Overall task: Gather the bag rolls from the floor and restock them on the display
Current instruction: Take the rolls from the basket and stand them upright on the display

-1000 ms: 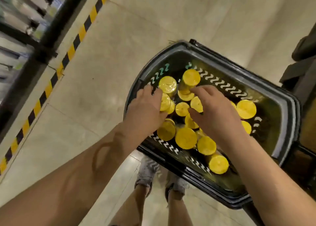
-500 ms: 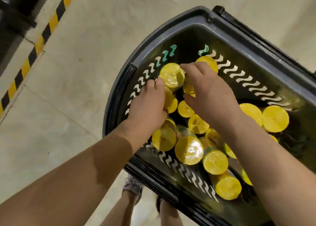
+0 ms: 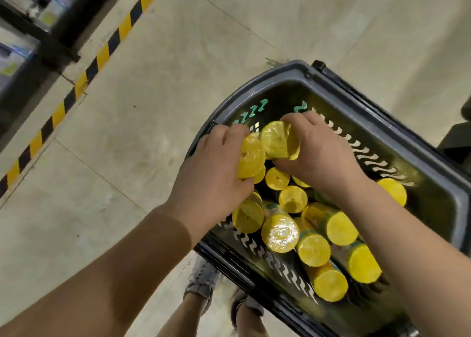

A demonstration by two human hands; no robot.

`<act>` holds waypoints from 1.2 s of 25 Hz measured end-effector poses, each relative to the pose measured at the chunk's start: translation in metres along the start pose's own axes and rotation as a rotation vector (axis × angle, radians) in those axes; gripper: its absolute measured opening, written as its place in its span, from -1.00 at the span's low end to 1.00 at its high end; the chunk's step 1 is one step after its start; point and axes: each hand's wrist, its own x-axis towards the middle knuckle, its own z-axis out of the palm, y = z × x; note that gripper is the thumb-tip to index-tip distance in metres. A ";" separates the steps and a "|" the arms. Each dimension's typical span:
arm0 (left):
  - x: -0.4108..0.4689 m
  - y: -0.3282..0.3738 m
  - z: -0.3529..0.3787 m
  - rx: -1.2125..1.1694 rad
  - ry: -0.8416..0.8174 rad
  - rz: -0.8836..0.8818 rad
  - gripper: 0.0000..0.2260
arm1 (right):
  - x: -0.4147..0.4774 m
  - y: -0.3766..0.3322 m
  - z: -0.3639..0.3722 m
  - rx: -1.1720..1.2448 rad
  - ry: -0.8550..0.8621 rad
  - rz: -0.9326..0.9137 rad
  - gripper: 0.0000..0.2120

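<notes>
Clasping a yellow bag roll (image 3: 251, 158), the left grip (image 3: 211, 169) is wrapped round it at the far-left corner of the basket (image 3: 270, 77). The right grip (image 3: 318, 153) holds a second roll (image 3: 279, 143) just beside it, probably bunching them for carrying. The remaining rolls (image 3: 280, 233) lie packed inside.

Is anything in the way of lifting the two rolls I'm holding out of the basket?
Nothing visible. The left hand grips the left roll, the right hand the right roll, both atop the pile; nothing crosses the basket above them.
</notes>
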 end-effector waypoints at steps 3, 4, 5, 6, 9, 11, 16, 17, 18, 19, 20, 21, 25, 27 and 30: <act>-0.013 0.023 -0.058 -0.131 0.023 0.047 -0.34 | -0.047 -0.012 -0.068 0.182 0.071 0.008 -0.27; -0.018 0.035 -0.085 -0.183 0.022 0.076 -0.33 | -0.063 -0.017 -0.098 0.260 0.085 0.009 -0.28; -0.024 0.049 -0.116 -0.232 0.020 0.123 -0.33 | -0.080 -0.025 -0.131 0.346 0.100 0.026 -0.30; -0.031 0.065 -0.148 -0.277 0.015 0.181 -0.32 | -0.098 -0.033 -0.168 0.426 0.108 0.054 -0.32; -0.059 0.123 -0.251 -0.431 -0.017 0.275 -0.31 | -0.159 -0.064 -0.281 0.597 0.154 0.050 -0.36; -0.078 0.160 -0.309 -0.575 -0.048 0.318 -0.30 | -0.198 -0.085 -0.348 0.684 0.227 0.019 -0.38; -0.149 0.273 -0.448 -0.858 -0.060 0.553 -0.37 | -0.330 -0.151 -0.503 0.789 0.573 -0.036 -0.38; -0.164 0.295 -0.467 -0.881 -0.066 0.608 -0.38 | -0.357 -0.163 -0.523 0.796 0.647 -0.045 -0.39; -0.176 0.314 -0.481 -0.910 -0.073 0.658 -0.40 | -0.379 -0.173 -0.538 0.800 0.710 -0.058 -0.41; -0.187 0.329 -0.490 -0.938 -0.082 0.698 -0.41 | -0.398 -0.181 -0.548 0.792 0.760 -0.066 -0.44; -0.199 0.344 -0.496 -0.966 -0.095 0.738 -0.42 | -0.421 -0.189 -0.556 0.778 0.817 -0.066 -0.48; -0.209 0.358 -0.499 -0.977 -0.108 0.774 -0.43 | -0.442 -0.195 -0.561 0.763 0.870 -0.053 -0.51; -0.232 0.405 -0.497 -0.950 -0.199 0.893 -0.45 | -0.508 -0.210 -0.567 0.749 1.040 0.061 -0.50; -0.237 0.425 -0.491 -0.934 -0.236 0.937 -0.44 | -0.530 -0.210 -0.564 0.734 1.082 0.128 -0.47; -0.255 0.457 -0.475 -0.894 -0.346 1.001 -0.42 | -0.574 -0.205 -0.554 0.711 1.161 0.239 -0.45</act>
